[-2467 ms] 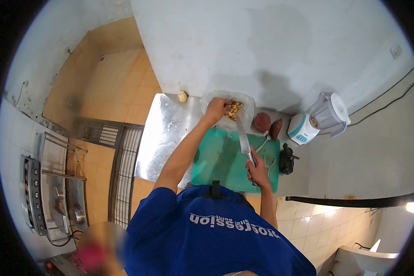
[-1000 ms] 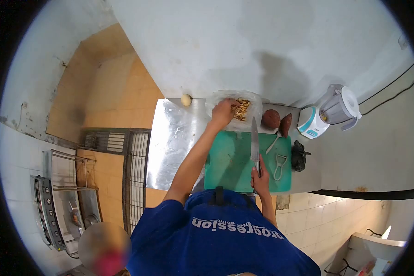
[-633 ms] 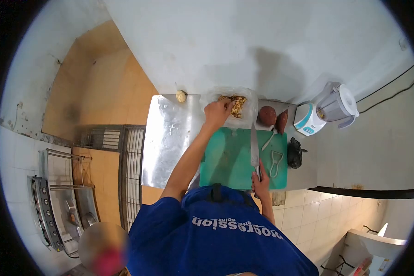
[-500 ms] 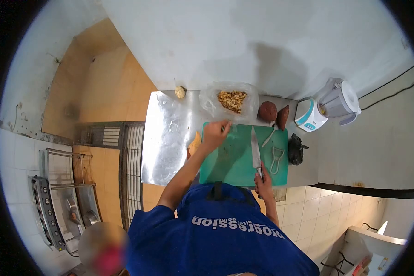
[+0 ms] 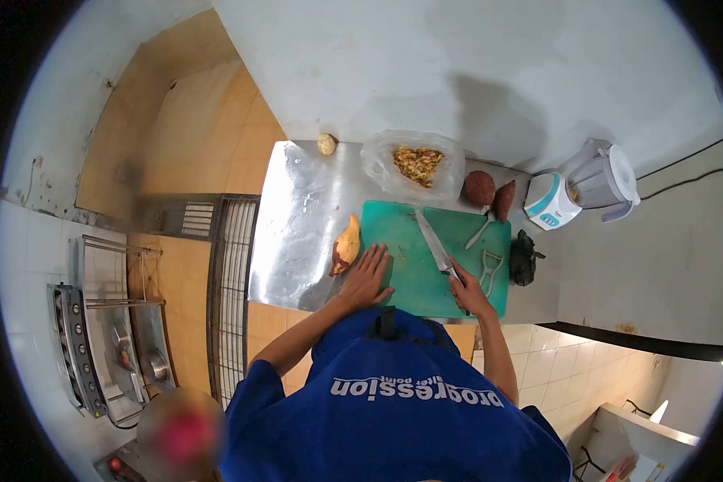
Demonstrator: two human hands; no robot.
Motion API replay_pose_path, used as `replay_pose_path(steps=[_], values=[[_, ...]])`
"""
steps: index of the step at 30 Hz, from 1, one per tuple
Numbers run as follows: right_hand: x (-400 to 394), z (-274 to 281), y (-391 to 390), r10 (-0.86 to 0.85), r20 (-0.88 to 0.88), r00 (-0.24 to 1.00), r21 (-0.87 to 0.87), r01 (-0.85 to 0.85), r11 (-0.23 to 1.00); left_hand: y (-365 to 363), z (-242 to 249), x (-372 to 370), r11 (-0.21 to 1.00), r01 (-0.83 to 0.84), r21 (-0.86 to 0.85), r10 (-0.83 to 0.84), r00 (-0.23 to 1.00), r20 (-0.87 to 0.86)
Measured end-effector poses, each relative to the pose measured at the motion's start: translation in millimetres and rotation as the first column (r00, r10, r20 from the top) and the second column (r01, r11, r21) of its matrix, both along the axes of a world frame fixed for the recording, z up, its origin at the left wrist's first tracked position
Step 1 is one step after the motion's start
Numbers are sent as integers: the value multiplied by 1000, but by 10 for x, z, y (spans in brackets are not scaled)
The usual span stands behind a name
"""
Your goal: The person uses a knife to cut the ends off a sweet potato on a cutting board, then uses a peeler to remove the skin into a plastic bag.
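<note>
My right hand (image 5: 467,291) grips a kitchen knife (image 5: 435,242) by its handle. The blade points away from me over the green cutting board (image 5: 426,297). My left hand (image 5: 367,277) lies with fingers stretched out on the board's left edge, holding nothing. Just beyond its fingers, on the metal table, rests a partly peeled sweet potato (image 5: 346,246). To the right of the knife, a Y-shaped peeler (image 5: 491,271) and a small light-handled utensil (image 5: 479,232) lie on the board; the utensil's far end is hard to make out.
Two unpeeled sweet potatoes, one round (image 5: 479,189) and one narrow (image 5: 504,201), sit behind the board. Beside them is a plastic bag of peelings or chopped pieces (image 5: 418,165). A black plastic bag (image 5: 524,259) and a blender (image 5: 554,201) stand right; a pale round item (image 5: 327,144) lies back left.
My left hand has come down and back toward me onto the board's left edge, its fingers spreading. The knife has tilted, its tip swinging left, and my right hand has moved slightly forward.
</note>
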State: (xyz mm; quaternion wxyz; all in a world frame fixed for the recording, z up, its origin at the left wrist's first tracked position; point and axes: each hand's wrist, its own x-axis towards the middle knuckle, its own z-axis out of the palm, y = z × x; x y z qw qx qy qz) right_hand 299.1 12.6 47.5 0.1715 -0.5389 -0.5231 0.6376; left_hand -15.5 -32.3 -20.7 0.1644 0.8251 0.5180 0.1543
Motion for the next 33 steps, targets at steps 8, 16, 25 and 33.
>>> replay_pose_path(steps=[8, 16, 25, 33], values=[[208, 19, -299, 179, 7, 984, -55, -178, 982, 228, 96, 155, 992, -123, 17, 122, 992, 28], [28, 28, -584, -176, -63, 982, 21, 177, 984, 947, 140, 218, 979, -158, 125, 148, 985, 87], [-76, -99, -660, -190, -39, 981, 73, 192, 979, 529, 132, 101, 952, 295, -84, -285, 951, 117], [106, -214, -802, -295, -27, 955, 42, 296, 954, 57, -1, -5, 996, -24, -86, 21, 999, -40]])
